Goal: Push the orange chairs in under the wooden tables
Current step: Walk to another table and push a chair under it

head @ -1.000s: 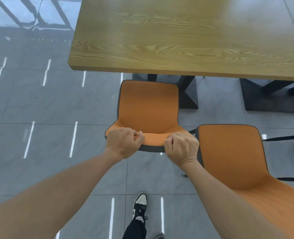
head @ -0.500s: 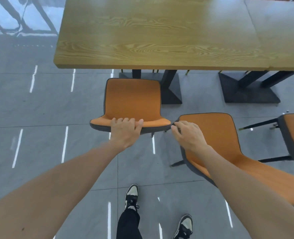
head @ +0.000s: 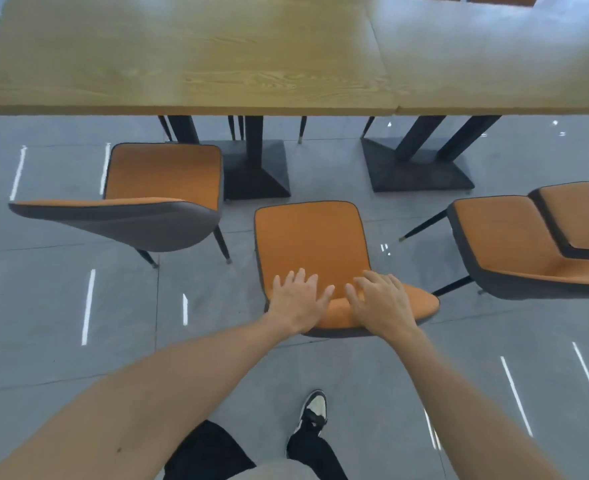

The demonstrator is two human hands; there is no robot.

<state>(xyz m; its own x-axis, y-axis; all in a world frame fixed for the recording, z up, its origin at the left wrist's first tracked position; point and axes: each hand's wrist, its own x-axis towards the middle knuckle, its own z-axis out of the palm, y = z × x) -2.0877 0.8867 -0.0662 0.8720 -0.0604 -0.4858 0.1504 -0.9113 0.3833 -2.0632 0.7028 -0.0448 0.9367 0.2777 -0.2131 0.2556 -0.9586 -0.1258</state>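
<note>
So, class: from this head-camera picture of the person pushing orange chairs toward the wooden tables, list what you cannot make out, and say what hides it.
- Middle chair: its legs, hidden under its own seat and back.
- Left hand and right hand: palms hidden; whether they press or just rest is unclear.
- Far-right chair: cut off by the right edge.
- Chairs beyond the wooden tables: only slivers at the top edge and legs below.
- Second foot: hidden by the person's clothing.

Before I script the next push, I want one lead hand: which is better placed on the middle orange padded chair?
Roughly equal. Left hand and right hand both rest on the middle orange padded chair backrest top, fingers spread. The left sits nearer its centreline, so slightly favour left.
</note>
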